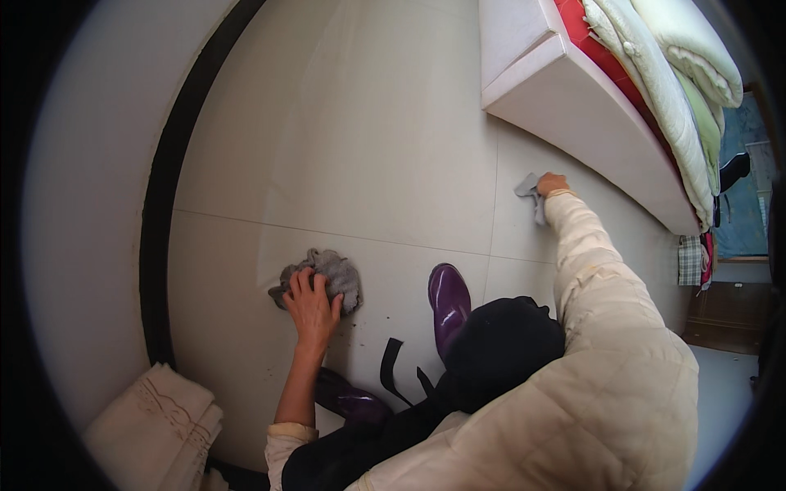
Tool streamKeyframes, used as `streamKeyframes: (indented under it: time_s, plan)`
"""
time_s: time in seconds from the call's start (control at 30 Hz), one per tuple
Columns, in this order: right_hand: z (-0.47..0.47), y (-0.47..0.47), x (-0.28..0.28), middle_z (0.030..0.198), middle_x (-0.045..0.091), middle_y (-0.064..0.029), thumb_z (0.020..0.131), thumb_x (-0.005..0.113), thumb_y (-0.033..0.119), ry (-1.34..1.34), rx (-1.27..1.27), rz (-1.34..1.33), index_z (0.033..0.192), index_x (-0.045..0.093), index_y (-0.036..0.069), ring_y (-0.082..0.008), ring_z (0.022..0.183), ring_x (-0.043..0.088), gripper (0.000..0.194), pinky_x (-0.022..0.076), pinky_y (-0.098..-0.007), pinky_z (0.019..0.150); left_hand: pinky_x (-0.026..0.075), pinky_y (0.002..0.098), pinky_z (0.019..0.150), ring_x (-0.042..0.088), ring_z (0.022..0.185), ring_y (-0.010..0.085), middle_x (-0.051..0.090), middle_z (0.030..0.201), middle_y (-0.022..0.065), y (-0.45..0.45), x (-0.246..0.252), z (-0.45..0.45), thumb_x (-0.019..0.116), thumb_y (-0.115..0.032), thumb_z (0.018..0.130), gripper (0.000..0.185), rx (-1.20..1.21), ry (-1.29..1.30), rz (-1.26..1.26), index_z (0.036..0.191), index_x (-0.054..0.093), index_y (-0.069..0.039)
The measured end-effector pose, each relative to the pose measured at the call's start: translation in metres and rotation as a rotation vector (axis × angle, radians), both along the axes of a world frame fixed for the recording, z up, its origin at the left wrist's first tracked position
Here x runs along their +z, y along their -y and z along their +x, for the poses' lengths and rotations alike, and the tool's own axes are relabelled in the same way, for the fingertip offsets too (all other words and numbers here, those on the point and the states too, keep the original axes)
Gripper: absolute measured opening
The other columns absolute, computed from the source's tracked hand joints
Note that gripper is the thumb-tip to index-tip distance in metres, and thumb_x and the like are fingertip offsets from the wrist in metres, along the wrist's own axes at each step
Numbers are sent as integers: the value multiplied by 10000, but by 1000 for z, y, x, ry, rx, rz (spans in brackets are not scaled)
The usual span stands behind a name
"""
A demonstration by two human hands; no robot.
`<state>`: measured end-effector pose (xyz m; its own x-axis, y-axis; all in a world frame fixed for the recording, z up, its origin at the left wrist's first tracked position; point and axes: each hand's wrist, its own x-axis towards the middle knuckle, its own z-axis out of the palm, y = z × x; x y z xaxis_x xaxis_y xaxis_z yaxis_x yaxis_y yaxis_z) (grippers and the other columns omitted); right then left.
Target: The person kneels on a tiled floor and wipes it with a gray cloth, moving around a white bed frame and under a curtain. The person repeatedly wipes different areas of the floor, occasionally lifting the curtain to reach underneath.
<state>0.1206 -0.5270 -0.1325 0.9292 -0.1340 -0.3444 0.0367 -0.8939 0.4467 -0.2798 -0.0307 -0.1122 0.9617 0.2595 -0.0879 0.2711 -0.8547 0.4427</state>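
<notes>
My left hand [312, 301] presses with bent fingers on a crumpled grey-brown cloth [341, 276] lying on the tiled floor [368, 153]. Small dark crumbs lie on the tiles just below and to the right of that cloth. With the arm stretched out, my right hand [554, 183] is closed on a light grey cloth [528, 184] close to the side of the bed. Part of the light grey cloth hangs or lies below the fingers; what the palm covers is hidden.
A pale bed frame [534, 80] with folded quilts [651, 92] stands at upper right. A black skirting board [166, 215] follows the left wall. Cream embroidered fabric [159, 423] is at lower left. My purple boots [450, 301] are on the floor near a black strap [390, 368].
</notes>
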Motion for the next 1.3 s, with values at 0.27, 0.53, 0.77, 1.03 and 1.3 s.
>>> streamKeyframes:
  time_s: [0.27, 0.53, 0.77, 1.03, 1.3]
  plan:
    - [-11, -215, 7, 1154, 599, -226, 850, 657, 213, 492, 900, 598, 1142, 643, 94, -393, 1076, 597, 316, 540, -513, 771, 351, 532, 950, 403, 1287, 371, 485, 1288, 144, -1, -4, 7, 806, -193, 759, 383, -6, 20, 27, 1041, 566, -98]
    - [-23, -427, -48, 1523, 393, -148, 889, 576, 232, 348, 908, 841, 1401, 542, 263, -347, 1330, 397, 514, 339, -618, 964, 356, 517, 966, 418, 1270, 370, 493, 1281, 145, 0, 1, 9, 810, -198, 749, 384, -5, -33, 51, 1026, 565, -95]
    - [36, -175, -84, 1501, 362, -144, 911, 490, 250, 553, 495, 621, 1487, 428, 304, -356, 1358, 356, 582, 301, -673, 982, 356, 516, 976, 423, 1251, 375, 494, 1240, 147, -3, 6, 16, 822, -194, 728, 396, -29, -68, 21, 1005, 557, -95]
    - [12, 142, 24, 1244, 589, -227, 894, 560, 182, 380, -227, 200, 1333, 612, 212, -443, 1235, 533, 443, 517, -523, 947, 368, 515, 959, 450, 1184, 394, 495, 1194, 171, -6, 7, 20, 821, -157, 718, 391, -45, -61, -4, 983, 545, -74]
    - [2, -78, 8, 1293, 566, -214, 899, 574, 171, 264, 613, 686, 1276, 645, 204, -423, 1129, 542, 385, 462, -536, 946, 409, 450, 888, 473, 975, 385, 500, 997, 165, -17, 14, 22, 713, 42, 767, 290, -7, 53, -228, 947, 493, -19]
